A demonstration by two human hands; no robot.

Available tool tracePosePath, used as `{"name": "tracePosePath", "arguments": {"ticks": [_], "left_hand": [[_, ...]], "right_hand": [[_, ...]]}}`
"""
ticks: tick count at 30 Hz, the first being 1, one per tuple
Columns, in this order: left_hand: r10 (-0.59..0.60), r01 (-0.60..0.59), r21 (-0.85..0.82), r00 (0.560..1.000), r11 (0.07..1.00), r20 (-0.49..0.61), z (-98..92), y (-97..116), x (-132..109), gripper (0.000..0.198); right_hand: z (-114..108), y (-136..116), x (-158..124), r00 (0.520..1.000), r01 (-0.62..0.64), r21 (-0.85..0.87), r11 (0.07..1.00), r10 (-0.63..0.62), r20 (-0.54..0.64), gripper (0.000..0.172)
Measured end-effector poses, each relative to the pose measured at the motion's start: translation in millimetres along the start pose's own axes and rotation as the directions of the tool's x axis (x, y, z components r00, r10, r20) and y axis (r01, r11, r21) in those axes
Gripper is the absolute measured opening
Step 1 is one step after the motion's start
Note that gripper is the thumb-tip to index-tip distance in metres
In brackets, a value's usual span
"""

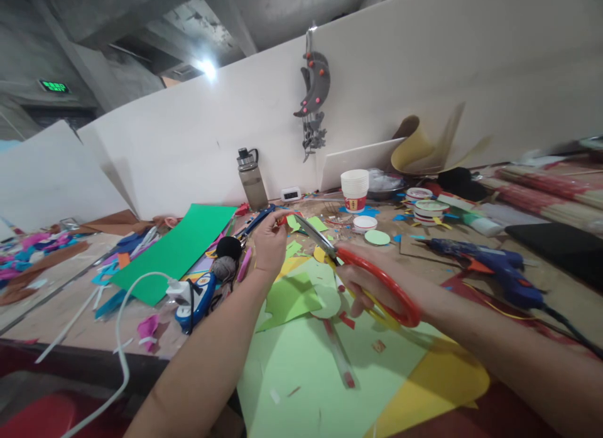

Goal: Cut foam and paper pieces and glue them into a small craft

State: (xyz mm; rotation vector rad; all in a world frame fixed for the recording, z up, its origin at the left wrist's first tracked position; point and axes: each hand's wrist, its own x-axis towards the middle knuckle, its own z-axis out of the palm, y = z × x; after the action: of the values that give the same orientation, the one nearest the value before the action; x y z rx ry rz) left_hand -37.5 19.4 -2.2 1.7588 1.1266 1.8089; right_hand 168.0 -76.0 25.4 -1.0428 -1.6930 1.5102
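My right hand (355, 281) grips a pair of scissors (377, 281) by their large red and yellow handles. The blades reach up and left toward my left hand (271, 240). Pinched in my left fingertips is a small red piece (282, 220), right by the scissor tips; its shape is hard to make out. Below both hands lie a bright green paper scrap (292, 298), a pale green paper round (326, 293) and a red-tipped pen (339, 356). These rest on a large pale green sheet (301, 388), with a yellow sheet (433, 381) partly under it.
At the right lies a blue glue gun (499, 274). Stacked paper cups (355, 190) and a water bottle (252, 180) stand behind. A green sheet (179, 252), a blue power strip (195, 303) and a white cord (121, 337) are at the left.
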Motion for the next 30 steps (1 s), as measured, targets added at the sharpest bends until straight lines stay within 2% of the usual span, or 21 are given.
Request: {"name": "tracePosePath", "arguments": {"ticks": [4, 8, 14, 22, 30], "left_hand": [[0.009, -0.009, 0.041, 1.0, 0.999, -0.009, -1.2, -1, 1, 0.017], [0.056, -0.052, 0.13, 0.998, 0.99, -0.024, -3.7, 1, 1, 0.019], [0.196, -0.184, 0.287, 0.981, 0.94, -0.011, -5.6, 10, 1, 0.025], [0.213, -0.215, 0.326, 0.976, 0.921, 0.043, -6.5, 11, 0, 0.032], [0.225, -0.234, 0.354, 0.972, 0.905, 0.068, -6.5, 11, 0, 0.028]], "right_hand": [[-3, 5, 1, 0.999, 0.021, 0.087, 0.996, -0.025, 0.046, 0.027], [-4, 3, -1, 0.999, 0.039, -0.003, 0.999, -0.038, 0.035, 0.028], [-2, -1, -2, 0.999, 0.022, -0.092, 0.995, -0.02, 0.029, 0.025], [1, -3, -2, 1.0, -0.02, -0.099, 0.995, 0.022, 0.018, 0.026], [2, -3, 0, 0.999, -0.039, -0.137, 0.99, 0.04, 0.002, 0.024]]}}
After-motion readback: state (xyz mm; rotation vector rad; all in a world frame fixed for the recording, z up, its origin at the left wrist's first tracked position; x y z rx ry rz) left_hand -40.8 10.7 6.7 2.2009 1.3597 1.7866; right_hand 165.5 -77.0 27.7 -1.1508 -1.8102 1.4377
